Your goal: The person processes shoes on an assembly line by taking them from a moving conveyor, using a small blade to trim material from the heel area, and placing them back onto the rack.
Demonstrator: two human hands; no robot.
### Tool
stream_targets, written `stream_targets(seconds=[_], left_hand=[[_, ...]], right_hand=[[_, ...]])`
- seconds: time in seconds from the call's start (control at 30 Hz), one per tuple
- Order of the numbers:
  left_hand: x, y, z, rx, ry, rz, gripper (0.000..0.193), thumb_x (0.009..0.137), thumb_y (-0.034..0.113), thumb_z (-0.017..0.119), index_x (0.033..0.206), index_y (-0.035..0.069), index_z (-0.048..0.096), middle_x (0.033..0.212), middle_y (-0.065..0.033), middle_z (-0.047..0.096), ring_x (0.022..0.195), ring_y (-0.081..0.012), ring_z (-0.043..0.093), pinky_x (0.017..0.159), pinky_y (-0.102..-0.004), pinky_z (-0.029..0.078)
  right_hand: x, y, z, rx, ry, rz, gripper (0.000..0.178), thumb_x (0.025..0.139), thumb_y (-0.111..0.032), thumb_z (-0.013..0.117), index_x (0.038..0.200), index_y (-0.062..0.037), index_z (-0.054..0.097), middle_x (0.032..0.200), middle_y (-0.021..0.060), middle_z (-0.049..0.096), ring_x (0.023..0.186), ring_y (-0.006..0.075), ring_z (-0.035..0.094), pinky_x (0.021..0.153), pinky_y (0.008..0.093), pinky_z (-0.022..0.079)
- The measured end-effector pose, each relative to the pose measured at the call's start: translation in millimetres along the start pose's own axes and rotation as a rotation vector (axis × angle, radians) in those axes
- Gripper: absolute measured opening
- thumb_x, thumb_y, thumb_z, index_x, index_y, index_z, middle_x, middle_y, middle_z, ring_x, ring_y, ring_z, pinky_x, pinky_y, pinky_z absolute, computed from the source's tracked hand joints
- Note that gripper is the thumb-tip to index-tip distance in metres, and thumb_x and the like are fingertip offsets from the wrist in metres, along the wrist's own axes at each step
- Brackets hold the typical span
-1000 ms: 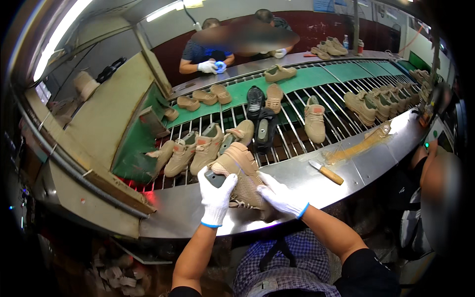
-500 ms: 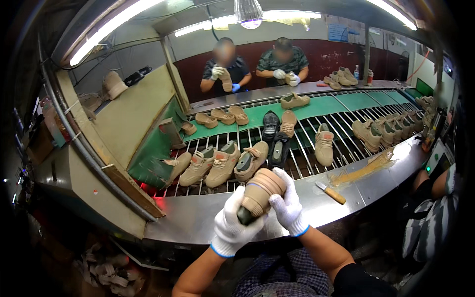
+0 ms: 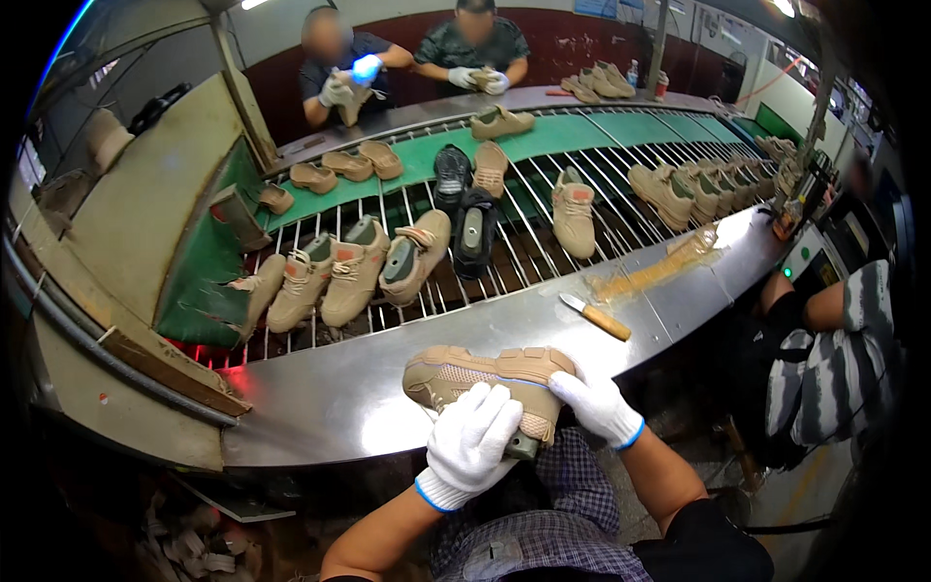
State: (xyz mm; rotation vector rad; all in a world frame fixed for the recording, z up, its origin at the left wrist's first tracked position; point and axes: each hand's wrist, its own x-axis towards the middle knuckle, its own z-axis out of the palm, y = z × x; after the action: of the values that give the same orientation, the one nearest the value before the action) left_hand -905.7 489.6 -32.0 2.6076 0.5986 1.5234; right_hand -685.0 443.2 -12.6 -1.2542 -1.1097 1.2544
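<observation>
Both my hands wear white knit gloves with blue cuffs and hold a tan shoe [image 3: 495, 376] above the front edge of the metal counter. The shoe lies on its side with its sole turned up and its toe to the left; a dark green last pokes out at its opening. My left hand [image 3: 475, 441] is wrapped round the shoe's upper from the near side. My right hand [image 3: 593, 403] grips the heel end, with the thumb side against the sole. A knife [image 3: 601, 318] with a wooden handle lies on the counter, right of the shoe.
Beyond the metal counter [image 3: 320, 403] runs a rack of metal rods bearing tan shoes [image 3: 349, 276], a black shoe [image 3: 473, 233] and loose soles [image 3: 378, 160]. A green belt [image 3: 427, 145] lies behind. Two co-workers [image 3: 475, 48] handle shoe parts across the line; another person [image 3: 834, 339] sits at right.
The shoe has been turned from pointing away to lying crosswise, with its side now showing. My view has shifted right and downward. The co-worker at far left has lowered the sole and raised a blue-gloved hand.
</observation>
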Motion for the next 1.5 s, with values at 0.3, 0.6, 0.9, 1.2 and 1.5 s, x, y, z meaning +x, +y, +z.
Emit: stream_targets(seconds=[0.3, 0.6, 0.9, 1.2, 1.5], left_hand=[[-13, -10, 7, -0.032, -0.161, 0.149, 0.051, 0.066, 0.013, 0.078, 0.114, 0.0, 0.07, 0.111, -0.0176, 0.071, 0.099, -0.0359, 0.071, 0.076, -0.0439, 0.06], [-23, -17, 43, 0.173, -0.162, 0.078, 0.054, 0.072, 0.021, 0.081, 0.121, 0.0, 0.071, 0.127, -0.0175, 0.068, 0.113, -0.0369, 0.069, 0.088, -0.0487, 0.057], [23, -82, -26, 0.119, -0.434, -0.294, 0.066, 0.077, 0.035, 0.087, 0.131, 0.007, 0.063, 0.124, -0.0151, 0.065, 0.111, -0.0392, 0.064, 0.099, -0.0485, 0.052], [32, -68, -33, 0.152, -0.962, -0.564, 0.087, 0.087, 0.065, 0.074, 0.15, 0.011, 0.052, 0.135, -0.0195, 0.067, 0.117, -0.0394, 0.069, 0.096, -0.048, 0.058], [24, -78, -33, 0.12, -0.956, -0.57, 0.083, 0.09, 0.059, 0.075, 0.15, 0.008, 0.051, 0.133, -0.0213, 0.069, 0.115, -0.0408, 0.07, 0.095, -0.0475, 0.058]], right_hand=[[6, 1, -3, -0.472, -0.052, 0.053, 0.053, 0.103, -0.027, 0.068, 0.144, 0.0058, 0.057, 0.131, 0.0234, 0.07, 0.121, 0.0296, 0.068, 0.107, 0.0395, 0.053], [54, 13, -11, -0.842, -0.044, -0.175, 0.056, 0.101, -0.042, 0.065, 0.135, 0.003, 0.062, 0.121, 0.0232, 0.069, 0.114, 0.0372, 0.07, 0.103, 0.0418, 0.054], [48, 55, -147, -1.647, 0.312, 0.055, 0.039, 0.097, -0.022, 0.062, 0.135, -0.0144, 0.064, 0.115, 0.0151, 0.067, 0.103, 0.039, 0.067, 0.092, 0.0488, 0.056], [-11, -13, -30, -1.008, 0.11, -0.097, 0.029, 0.097, -0.03, 0.068, 0.113, -0.007, 0.074, 0.097, 0.0187, 0.073, 0.093, 0.0378, 0.072, 0.087, 0.0465, 0.058], [-22, -27, 51, -1.021, -0.375, -0.11, 0.044, 0.105, -0.046, 0.058, 0.112, -0.0025, 0.059, 0.072, 0.0128, 0.07, 0.055, 0.0326, 0.069, 0.051, 0.044, 0.057]])
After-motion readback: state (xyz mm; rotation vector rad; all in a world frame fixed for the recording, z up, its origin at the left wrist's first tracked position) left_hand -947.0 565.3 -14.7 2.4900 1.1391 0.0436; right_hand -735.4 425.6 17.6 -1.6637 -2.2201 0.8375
